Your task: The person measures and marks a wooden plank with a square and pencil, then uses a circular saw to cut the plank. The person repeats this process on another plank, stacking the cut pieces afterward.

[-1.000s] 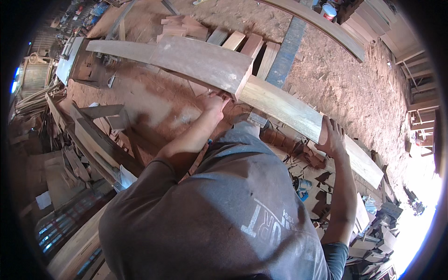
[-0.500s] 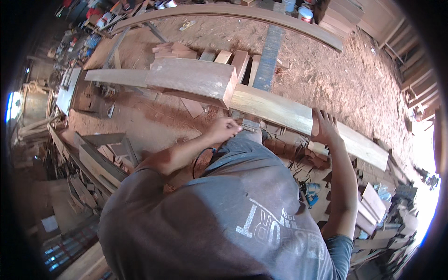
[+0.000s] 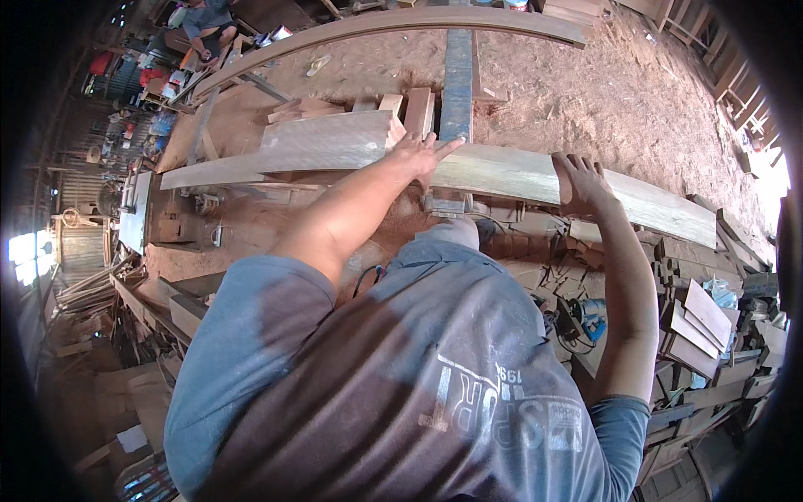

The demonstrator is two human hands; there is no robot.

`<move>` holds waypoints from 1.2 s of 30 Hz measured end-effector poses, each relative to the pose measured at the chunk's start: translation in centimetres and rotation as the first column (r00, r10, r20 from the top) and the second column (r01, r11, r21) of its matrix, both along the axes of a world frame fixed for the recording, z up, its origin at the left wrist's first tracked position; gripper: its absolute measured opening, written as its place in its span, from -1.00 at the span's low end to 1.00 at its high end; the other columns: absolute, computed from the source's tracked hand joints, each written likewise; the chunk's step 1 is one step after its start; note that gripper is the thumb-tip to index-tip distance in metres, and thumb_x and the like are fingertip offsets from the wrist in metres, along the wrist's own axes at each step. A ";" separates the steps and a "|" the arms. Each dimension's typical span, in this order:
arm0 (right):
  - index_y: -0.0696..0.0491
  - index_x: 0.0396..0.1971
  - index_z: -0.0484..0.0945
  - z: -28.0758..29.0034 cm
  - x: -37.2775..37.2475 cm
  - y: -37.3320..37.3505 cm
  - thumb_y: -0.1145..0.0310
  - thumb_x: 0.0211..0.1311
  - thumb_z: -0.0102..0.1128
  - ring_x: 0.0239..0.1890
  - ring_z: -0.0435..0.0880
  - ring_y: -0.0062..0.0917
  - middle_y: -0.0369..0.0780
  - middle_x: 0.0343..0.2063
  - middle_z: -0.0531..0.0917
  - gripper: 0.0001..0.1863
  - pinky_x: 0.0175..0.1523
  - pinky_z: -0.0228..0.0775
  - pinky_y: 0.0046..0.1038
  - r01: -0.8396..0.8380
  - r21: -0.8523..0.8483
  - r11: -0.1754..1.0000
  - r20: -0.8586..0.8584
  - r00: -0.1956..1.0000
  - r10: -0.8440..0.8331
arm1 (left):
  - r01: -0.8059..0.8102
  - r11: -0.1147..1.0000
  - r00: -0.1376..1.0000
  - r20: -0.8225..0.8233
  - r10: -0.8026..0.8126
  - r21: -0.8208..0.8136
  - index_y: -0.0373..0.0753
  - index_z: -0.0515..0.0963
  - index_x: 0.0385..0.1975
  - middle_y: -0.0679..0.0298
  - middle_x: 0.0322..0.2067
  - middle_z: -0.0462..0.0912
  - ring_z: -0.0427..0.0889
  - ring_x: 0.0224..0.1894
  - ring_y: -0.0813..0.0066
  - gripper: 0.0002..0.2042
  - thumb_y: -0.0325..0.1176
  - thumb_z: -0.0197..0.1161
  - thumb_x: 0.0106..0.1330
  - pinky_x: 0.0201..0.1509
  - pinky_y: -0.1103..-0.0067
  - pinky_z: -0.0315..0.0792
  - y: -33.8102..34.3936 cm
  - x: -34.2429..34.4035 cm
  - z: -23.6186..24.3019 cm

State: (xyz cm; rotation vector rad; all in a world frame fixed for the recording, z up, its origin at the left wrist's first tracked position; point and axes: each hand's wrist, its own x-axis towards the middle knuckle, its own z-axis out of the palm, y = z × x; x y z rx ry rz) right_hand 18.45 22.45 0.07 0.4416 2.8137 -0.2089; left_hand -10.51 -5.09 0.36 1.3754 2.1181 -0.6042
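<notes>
A long pale wooden plank lies crosswise in front of me. My right hand grips it right of the middle, its fingers reaching over to the far edge. At the end of a broad, box-like wooden piece, which rests on the plank's left half, is my left hand. Its fingers are spread and one points right across the plank; whether it presses on the box end or the plank I cannot tell. The left hand hides part of that end.
A long curved beam spans the far side. A blue-grey board runs away from me beneath the plank. Wood offcuts pile up at the right, near a blue power tool. Another person sits at the far left.
My left hand has moved from near my lap, fingers curled, forward to the box end, fingers now spread. My right hand keeps its hold on the plank. The view has shifted.
</notes>
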 end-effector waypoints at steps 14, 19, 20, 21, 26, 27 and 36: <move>-0.18 0.61 0.15 0.0 -0.1 1.2 0.15 -0.25 0.80 0.51 0.39 -0.07 -0.12 0.39 0.46 0.33 0.61 0.21 0.07 -0.045 -0.031 0.999 0.021 0.999 0.046 | 0.023 0.999 0.999 -0.041 -0.021 0.048 0.48 -0.36 0.73 -0.15 0.52 0.31 0.35 0.57 -0.20 0.54 -0.18 0.83 -0.13 0.69 0.11 0.18 0.0 0.1 -0.1; -0.16 0.64 0.10 -0.1 -0.5 1.3 0.14 -0.35 0.80 0.52 0.35 0.00 -0.08 0.45 0.41 0.43 0.59 0.20 0.25 -0.039 -0.048 0.998 0.059 0.997 0.042 | -0.023 0.999 1.000 -0.012 0.023 -0.030 0.51 -0.44 0.71 -0.12 0.70 0.01 0.10 0.71 -0.12 0.56 -0.13 0.85 -0.08 0.76 0.03 0.01 0.4 0.3 0.6; -0.15 0.64 0.11 -0.1 -0.5 1.3 0.13 -0.31 0.81 0.52 0.36 -0.02 -0.09 0.45 0.42 0.40 0.60 0.20 0.20 -0.052 -0.039 0.998 0.048 0.997 0.054 | -0.019 0.999 1.000 -0.013 0.019 -0.029 0.51 -0.44 0.71 -0.12 0.70 0.02 0.11 0.71 -0.12 0.55 -0.13 0.84 -0.08 0.76 0.03 0.01 0.5 0.3 0.6; -0.15 0.63 0.11 0.1 -0.5 1.2 0.12 -0.27 0.81 0.53 0.36 -0.03 -0.09 0.44 0.42 0.38 0.61 0.21 0.15 -0.047 -0.035 0.998 0.061 0.997 0.049 | -0.015 0.999 1.000 -0.009 0.014 -0.037 0.50 -0.44 0.72 -0.13 0.70 0.02 0.11 0.71 -0.12 0.55 -0.14 0.84 -0.07 0.76 0.04 0.02 0.5 0.3 0.5; -0.14 0.63 0.12 0.3 -0.5 1.1 0.11 -0.23 0.80 0.53 0.37 -0.06 -0.10 0.44 0.42 0.35 0.63 0.21 0.10 -0.036 -0.022 0.999 0.069 0.997 0.037 | 0.007 1.000 1.000 -0.023 -0.006 0.015 0.50 -0.38 0.72 -0.18 0.61 0.17 0.24 0.63 -0.20 0.42 -0.28 0.71 0.07 0.74 0.06 0.09 0.2 -0.2 -0.7; -0.14 0.63 0.12 0.3 -0.5 1.2 0.11 -0.22 0.80 0.53 0.37 -0.06 -0.10 0.44 0.42 0.35 0.63 0.20 0.10 -0.035 -0.025 0.999 0.075 0.996 0.037 | 0.013 0.999 1.000 -0.023 -0.013 0.033 0.50 -0.35 0.72 -0.19 0.57 0.24 0.30 0.60 -0.23 0.35 -0.34 0.65 0.15 0.73 0.07 0.12 0.1 -0.3 -1.1; -0.15 0.66 0.07 0.3 -0.8 1.5 0.12 -0.22 0.82 0.56 0.32 -0.07 -0.09 0.47 0.40 0.40 0.64 0.17 0.13 -0.045 -0.048 0.998 0.095 0.994 0.050 | 0.007 0.999 1.000 -0.029 -0.005 0.048 0.56 -0.32 0.72 -0.21 0.64 0.11 0.19 0.67 -0.20 0.09 -0.53 0.25 0.45 0.77 0.08 0.04 0.0 -0.5 -1.3</move>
